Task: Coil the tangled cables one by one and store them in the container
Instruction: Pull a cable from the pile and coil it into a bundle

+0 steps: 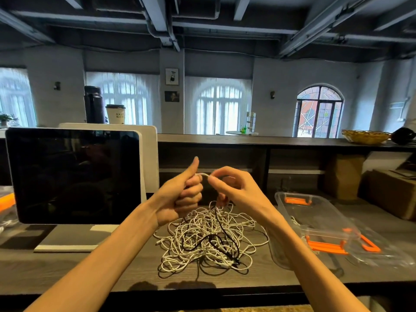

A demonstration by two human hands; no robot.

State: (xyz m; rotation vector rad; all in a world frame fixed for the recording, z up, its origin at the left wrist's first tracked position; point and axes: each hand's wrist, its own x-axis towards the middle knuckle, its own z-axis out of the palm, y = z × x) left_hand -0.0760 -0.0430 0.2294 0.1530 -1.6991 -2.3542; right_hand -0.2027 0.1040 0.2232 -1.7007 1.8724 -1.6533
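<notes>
A tangled heap of white and black cables (209,239) lies on the dark wooden desk (126,273) in front of me. Both hands are raised above the heap. My left hand (182,194) is a fist with the thumb up, its fingers curled round a white cable (203,174). My right hand (234,188) pinches the same cable's short stretch between thumb and forefinger, right beside the left fist. The cable drops from the hands into the heap. A clear plastic container (315,221) with orange latches sits to the right, with a bit of white cable inside.
A dark monitor (74,174) on a white stand fills the left of the desk. The container's clear lid (382,251) with an orange latch lies at the far right. Cardboard boxes (391,192) stand behind it. A raised shelf (270,140) runs along the back.
</notes>
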